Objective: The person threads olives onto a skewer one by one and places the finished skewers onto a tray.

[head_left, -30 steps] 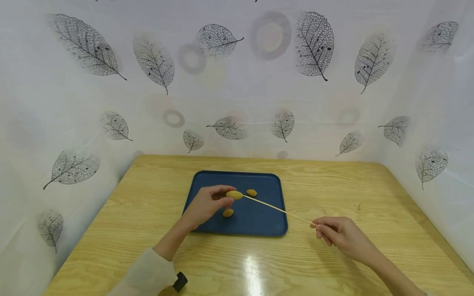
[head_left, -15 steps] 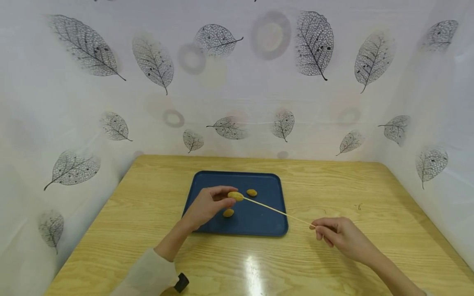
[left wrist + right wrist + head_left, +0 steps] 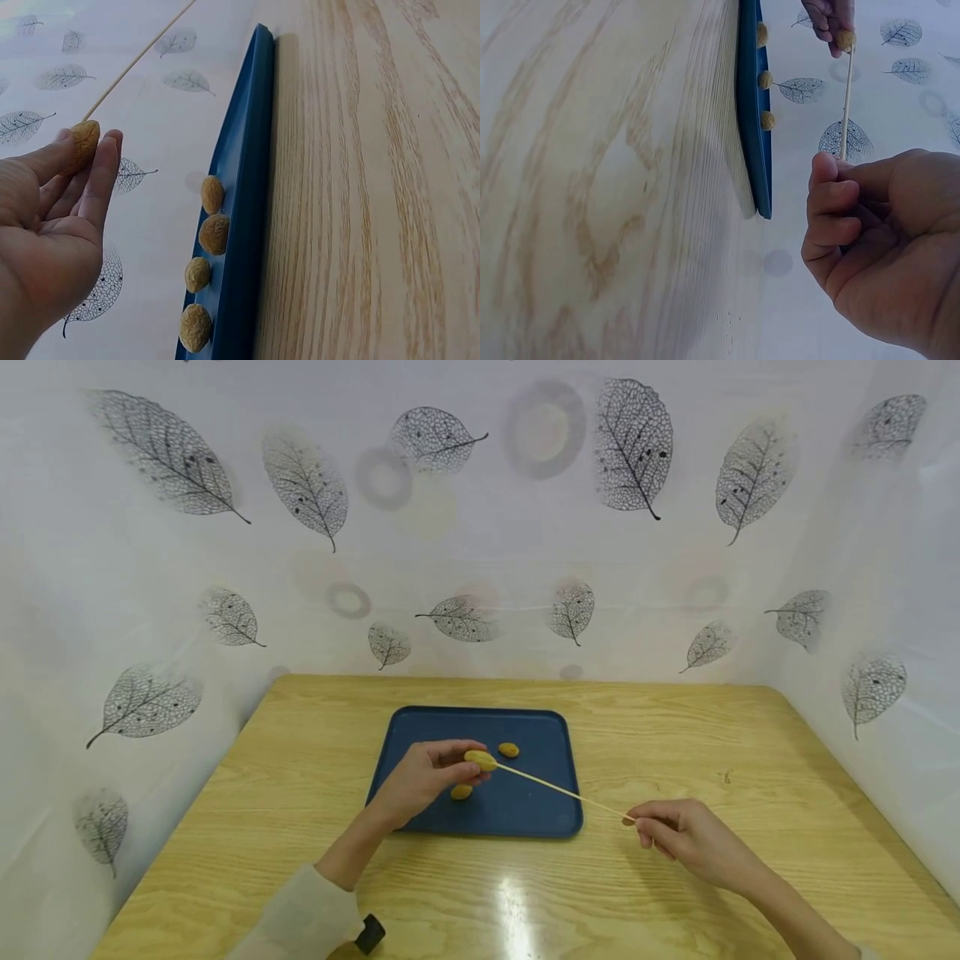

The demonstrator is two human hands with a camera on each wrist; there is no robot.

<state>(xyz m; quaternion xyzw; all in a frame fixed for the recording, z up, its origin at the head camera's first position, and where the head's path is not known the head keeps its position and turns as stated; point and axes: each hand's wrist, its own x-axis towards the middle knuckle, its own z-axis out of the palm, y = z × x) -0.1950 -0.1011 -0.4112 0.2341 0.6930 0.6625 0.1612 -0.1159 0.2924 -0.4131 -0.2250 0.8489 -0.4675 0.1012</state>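
Observation:
My left hand [image 3: 420, 777] pinches a yellow-brown, wrinkled oval piece [image 3: 481, 761], like a dried fruit, between thumb and fingers above the tray. A thin wooden skewer [image 3: 558, 788] runs from the piece's right end; any tip inside it is hidden. At the skewer's other end, my right hand [image 3: 697, 839] grips it between thumb and forefinger, right of the tray and above the table. The right wrist view shows the remaining right fingers [image 3: 832, 232] curled toward the palm. Several similar oval pieces [image 3: 197, 274] lie on the blue tray [image 3: 540, 814], partly hidden by my left hand in the head view.
The tray stands on a pale wooden table [image 3: 675, 735], its raised rim below my left hand. A white curtain [image 3: 480, 527] with a leaf print encloses the table at the back and both sides. A dark band [image 3: 371, 933] shows near my left sleeve.
The oval piece and my left fingers have shifted slightly right and down. My right fingertips have moved a little left, so less of the skewer shows between the hands.

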